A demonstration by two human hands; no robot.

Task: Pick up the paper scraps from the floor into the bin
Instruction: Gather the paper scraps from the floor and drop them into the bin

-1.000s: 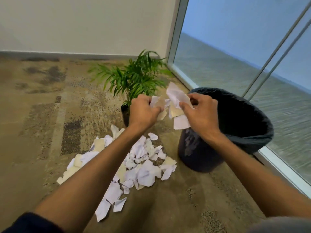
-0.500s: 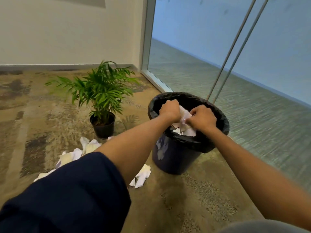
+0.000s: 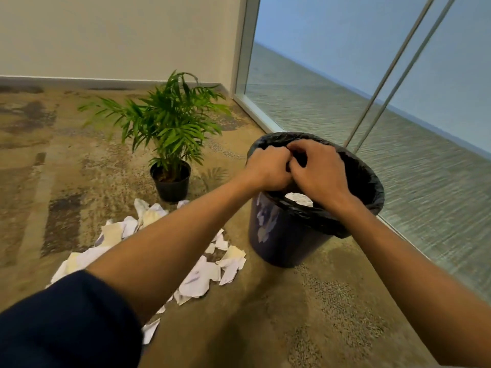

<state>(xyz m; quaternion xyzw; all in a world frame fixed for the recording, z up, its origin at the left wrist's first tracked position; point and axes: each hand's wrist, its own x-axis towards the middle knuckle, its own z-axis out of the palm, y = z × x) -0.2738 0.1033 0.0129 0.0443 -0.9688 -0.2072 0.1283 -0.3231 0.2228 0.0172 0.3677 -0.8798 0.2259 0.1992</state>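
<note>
A dark bin lined with a black bag stands on the carpet by the glass wall. My left hand and my right hand hover together over its opening, knuckles up, fingers curled and touching each other. No paper shows in either hand. A white scrap lies inside the bin just below my right wrist. A pile of white and cream paper scraps is spread on the floor left of the bin, partly hidden under my left forearm.
A small potted palm in a black pot stands behind the scraps, left of the bin. A glass wall with two slanted metal rods runs along the right. A white wall closes the back.
My hands carried a bunch of scraps from above the floor pile over to the bin. The paper that was between my hands is gone from them and a scrap now lies in the bin.
</note>
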